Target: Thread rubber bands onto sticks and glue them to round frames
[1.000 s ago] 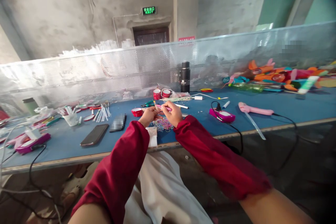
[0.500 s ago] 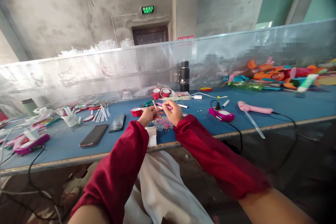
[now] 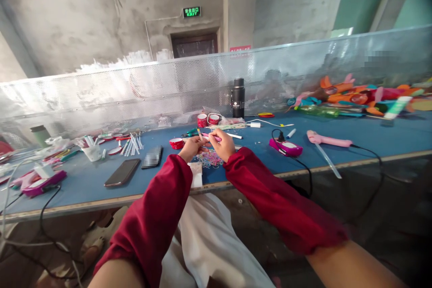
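Note:
My left hand is closed in a pinch, and a thin pale stick with a yellowish end rises from its fingers. Close against it, my right hand grips a slim pink pen-like tool. The fingertips of both hands meet or nearly meet; anything small between them is too fine to make out. Just below the hands lies a loose pile of small coloured rings. A white paper piece lies at the table edge, and a red-and-white tape roll sits left of my left hand.
On the blue table are a dark phone, a white cup of sticks, a black flask, a purple device and a corded pink glue gun. A perforated metal screen runs behind.
The whole view has shifted slightly to the right. Both hands keep nearly the same pose, still holding the stick and the pink tool close together.

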`<state>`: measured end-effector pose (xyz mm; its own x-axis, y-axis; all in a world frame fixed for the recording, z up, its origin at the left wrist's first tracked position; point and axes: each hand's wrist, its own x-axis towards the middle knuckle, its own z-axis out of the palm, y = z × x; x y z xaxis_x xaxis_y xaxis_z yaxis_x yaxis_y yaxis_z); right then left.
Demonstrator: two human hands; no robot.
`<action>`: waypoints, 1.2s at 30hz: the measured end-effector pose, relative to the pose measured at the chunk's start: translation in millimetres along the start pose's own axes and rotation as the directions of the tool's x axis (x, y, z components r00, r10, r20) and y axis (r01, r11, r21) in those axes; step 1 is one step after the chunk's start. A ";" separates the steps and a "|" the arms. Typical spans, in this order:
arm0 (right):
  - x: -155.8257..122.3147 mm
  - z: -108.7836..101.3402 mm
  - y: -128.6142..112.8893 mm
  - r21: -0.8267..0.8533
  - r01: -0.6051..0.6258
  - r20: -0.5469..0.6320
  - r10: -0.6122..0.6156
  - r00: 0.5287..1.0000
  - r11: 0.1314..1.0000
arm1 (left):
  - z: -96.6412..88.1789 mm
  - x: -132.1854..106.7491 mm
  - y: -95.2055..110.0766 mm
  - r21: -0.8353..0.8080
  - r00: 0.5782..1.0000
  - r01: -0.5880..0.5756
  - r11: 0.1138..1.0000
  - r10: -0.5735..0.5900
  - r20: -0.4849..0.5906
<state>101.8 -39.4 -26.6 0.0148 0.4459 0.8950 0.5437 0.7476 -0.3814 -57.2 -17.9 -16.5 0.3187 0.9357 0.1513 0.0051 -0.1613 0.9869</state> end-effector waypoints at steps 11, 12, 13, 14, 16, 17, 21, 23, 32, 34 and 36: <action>-0.2 0.0 0.7 -0.005 0.008 -0.010 -0.008 1.000 1.000 | 0.0 0.8 0.0 0.017 1.000 0.011 1.000 -0.011 -0.019; -0.4 0.1 1.0 0.001 0.009 -0.013 -0.009 1.000 1.000 | 0.1 0.9 -0.1 0.021 1.000 0.013 1.000 -0.012 -0.021; -0.6 0.4 1.3 0.014 0.010 -0.009 -0.010 1.000 1.000 | -0.1 1.2 -0.6 0.023 1.000 0.010 1.000 -0.010 -0.016; -0.9 0.8 1.6 0.029 0.012 0.003 -0.012 1.000 1.000 | -0.3 1.7 -1.2 0.022 1.000 0.005 1.000 -0.005 -0.005; -1.3 1.4 2.3 0.045 0.015 0.033 -0.017 0.999 0.999 | -1.0 2.9 -2.6 0.012 1.000 -0.007 1.000 0.007 0.017; -1.5 1.6 2.8 0.043 0.017 0.039 -0.019 0.999 0.999 | -1.4 3.4 -3.1 0.006 1.000 -0.011 1.000 0.011 0.021; -1.0 0.7 3.8 0.007 0.012 0.003 -0.012 1.000 1.000 | -1.9 3.8 -3.0 0.006 1.000 -0.005 1.000 0.005 -0.005; -0.7 0.2 3.5 0.004 0.013 -0.011 -0.013 1.000 1.000 | -1.6 2.9 -2.1 0.008 1.000 -0.004 1.000 0.004 -0.007; 0.5 -0.5 1.6 -0.013 0.039 -0.008 -0.039 0.999 0.999 | -0.9 1.3 -0.8 -0.001 1.000 -0.005 1.000 0.005 0.003; 0.4 -0.9 0.7 -0.008 0.047 -0.015 -0.047 0.999 0.999 | -1.1 2.3 -1.4 -0.005 1.000 -0.006 1.000 0.006 0.002; 0.2 -0.9 -0.4 0.002 0.059 0.001 -0.059 0.998 0.998 | -1.2 3.2 -2.1 -0.012 1.000 -0.005 1.000 0.005 0.008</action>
<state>102.3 -40.0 -26.1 -0.0183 0.4016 0.9156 0.5417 0.7737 -0.3286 -57.4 -14.1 -18.0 0.3266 0.9322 0.1561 -0.0077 -0.1626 0.9867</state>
